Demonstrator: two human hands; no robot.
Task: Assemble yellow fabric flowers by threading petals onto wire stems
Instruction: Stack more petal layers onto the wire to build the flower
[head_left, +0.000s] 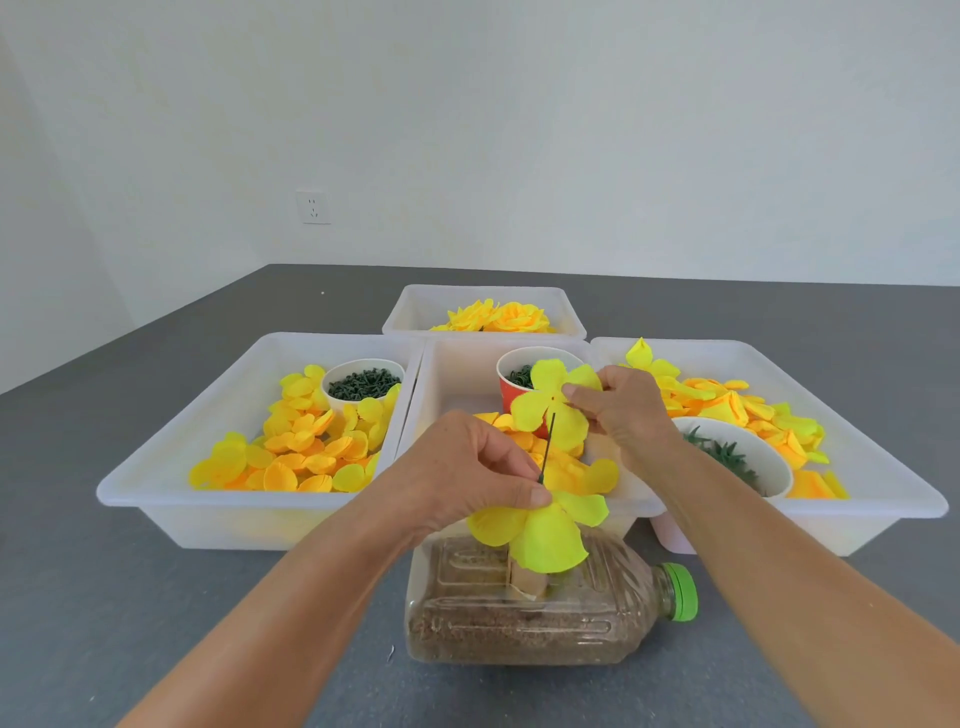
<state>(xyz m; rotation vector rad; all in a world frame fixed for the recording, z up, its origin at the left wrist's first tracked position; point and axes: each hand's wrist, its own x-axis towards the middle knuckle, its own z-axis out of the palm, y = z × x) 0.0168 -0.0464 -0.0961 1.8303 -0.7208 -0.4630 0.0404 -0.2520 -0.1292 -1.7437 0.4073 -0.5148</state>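
your left hand (467, 467): fingers curled, thumb and forefinger pinching the base of a thin dark wire stem (548, 447) where it rises out of a lime-yellow petal layer (540, 530) already on it. your right hand (623, 410): fingertips pinching a second yellow petal piece (550, 402) near its centre, held just above the stem's tip. both are held above a clear plastic bottle (519, 613) lying on its side on the grey table (156, 597), green cap (680, 592) to the right, brown grain inside. left tray (171, 467): loose yellow and orange petals, white cup (363, 384) of dark green bits. middle tray (457, 374): red cup (511, 395), petals. right tray (857, 467): petals, white bowl (753, 462) of green pieces. far tray (415, 312): finished yellow flowers (498, 317).
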